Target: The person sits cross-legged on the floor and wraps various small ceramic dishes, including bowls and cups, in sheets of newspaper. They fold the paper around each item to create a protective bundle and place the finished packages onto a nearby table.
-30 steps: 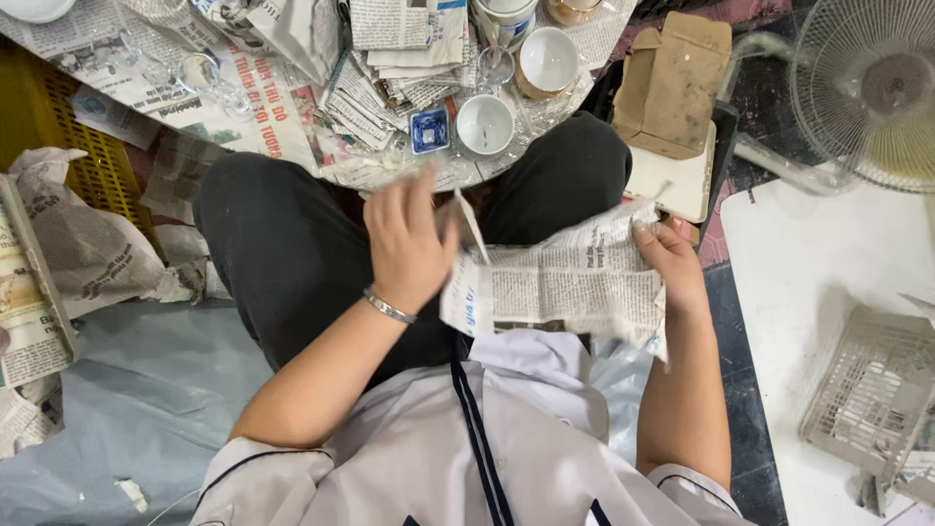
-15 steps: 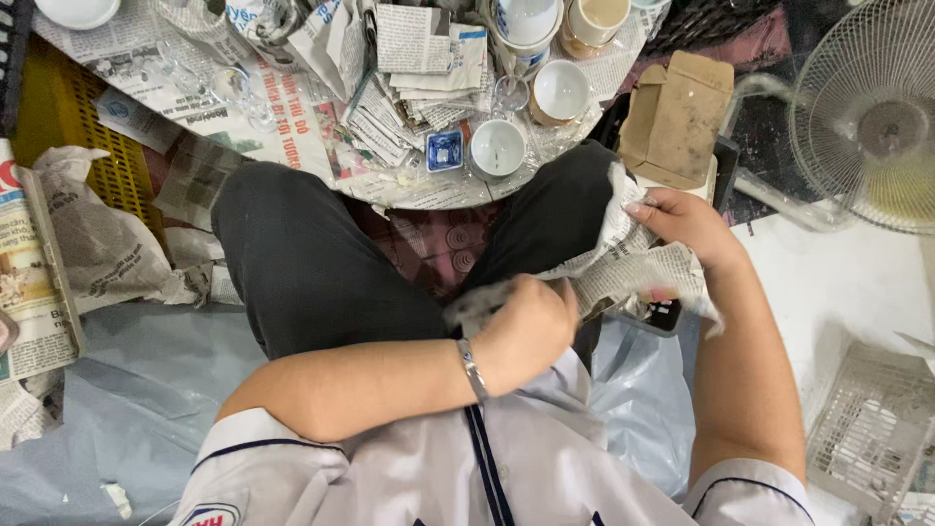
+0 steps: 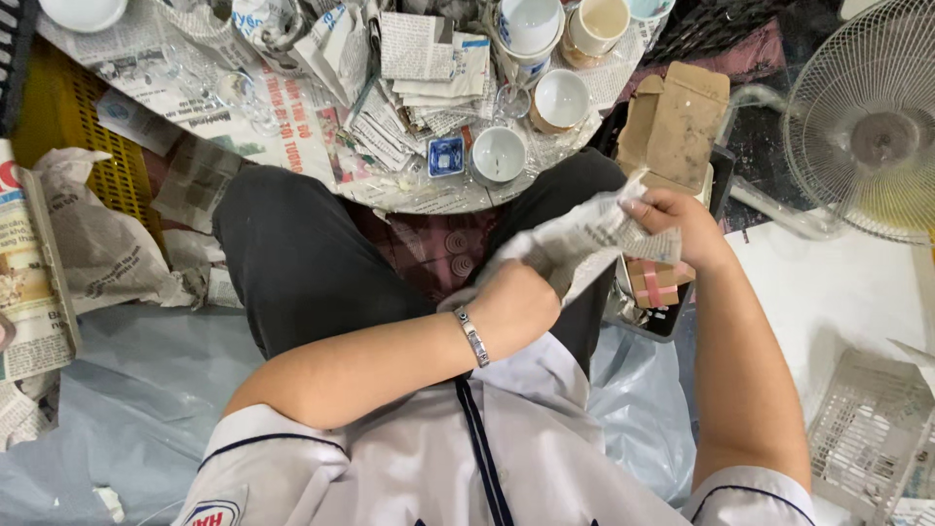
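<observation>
Newspaper bundle (image 3: 584, 239), crumpled grey newsprint, sits between my two hands above my lap, over my dark trousers (image 3: 292, 263). My left hand (image 3: 521, 297), a silver bracelet (image 3: 473, 338) at its wrist, is closed around the bundle's lower end. My right hand (image 3: 677, 219) pinches the upper end with curled fingers. Whatever the paper wraps is hidden. Ahead, a round table (image 3: 409, 200) covered in newsprint holds white cups (image 3: 499, 154) and folded paper strips (image 3: 419, 58). A cardboard box (image 3: 677, 122) and a white fan (image 3: 872, 117) stand to my right.
</observation>
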